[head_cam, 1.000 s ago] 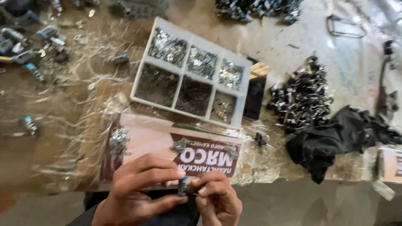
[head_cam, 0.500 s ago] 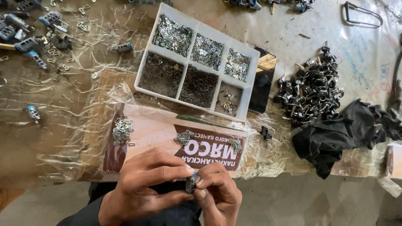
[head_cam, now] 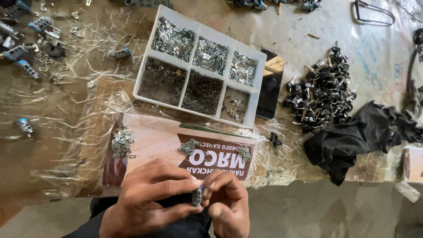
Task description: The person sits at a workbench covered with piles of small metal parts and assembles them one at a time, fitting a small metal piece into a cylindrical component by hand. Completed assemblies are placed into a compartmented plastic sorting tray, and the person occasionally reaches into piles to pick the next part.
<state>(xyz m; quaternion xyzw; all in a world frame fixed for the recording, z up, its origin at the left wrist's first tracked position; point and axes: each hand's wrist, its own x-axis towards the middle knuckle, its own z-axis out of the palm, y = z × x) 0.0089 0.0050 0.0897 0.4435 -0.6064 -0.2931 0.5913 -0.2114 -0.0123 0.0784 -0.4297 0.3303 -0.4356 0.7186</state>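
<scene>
Here, both hands meet at the near edge of the table, just past its rim and over the person's lap. The left hand and the right hand pinch one small metal lock cylinder between them; the fingers of each hand are closed on it. The cylinder is short, grey and ribbed, held upright, mostly hidden by the fingertips.

Open room is scarce. Directly beyond the hands lies a flat printed cardboard sheet under clear plastic, carrying three little heaps of silver metal clips. Farther off sits a white divided tray with six compartments of small metal parts. To its right lie a dark phone, a heap of black keys and a crumpled black cloth. Loose cylinders are scattered at the far left. Bare floor shows near right, below the table edge.

Compared with half a second ago, the hands hold the same grip; the view has shifted only slightly, and the things on the table lie as they did
</scene>
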